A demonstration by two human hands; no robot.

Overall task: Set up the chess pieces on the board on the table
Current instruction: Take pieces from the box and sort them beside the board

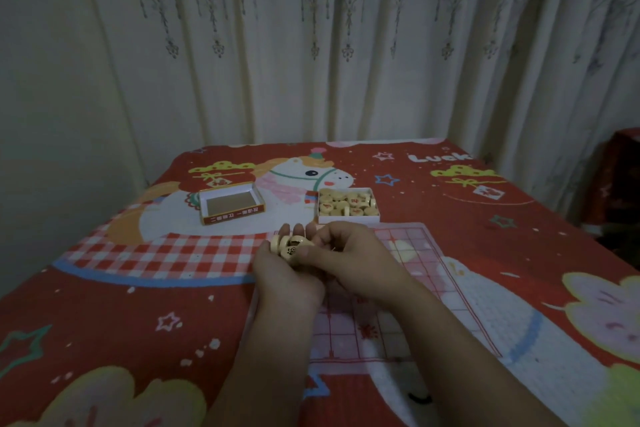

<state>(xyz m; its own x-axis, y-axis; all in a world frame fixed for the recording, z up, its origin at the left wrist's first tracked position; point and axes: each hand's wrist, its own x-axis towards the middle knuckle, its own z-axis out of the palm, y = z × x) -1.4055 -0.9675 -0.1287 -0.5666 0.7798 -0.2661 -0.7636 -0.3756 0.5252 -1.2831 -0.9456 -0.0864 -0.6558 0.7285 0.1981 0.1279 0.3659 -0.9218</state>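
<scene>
A thin pink chess board sheet [408,291] with a red grid lies on the table under my forearms. My left hand [287,274] is cupped palm up and holds several round wooden chess pieces [289,246]. My right hand [349,256] reaches across from the right, its fingers curled at the pile; the thumb touches one piece, but whether it pinches it is unclear. A white box [348,218] at the back holds many more wooden pieces [346,203].
The box lid [232,217], open side up, sits to the left of the box. A red cartoon-print cloth [138,305] covers the table. Curtains [311,45] hang just behind the table's far edge. A dark red object [620,177] stands at the right.
</scene>
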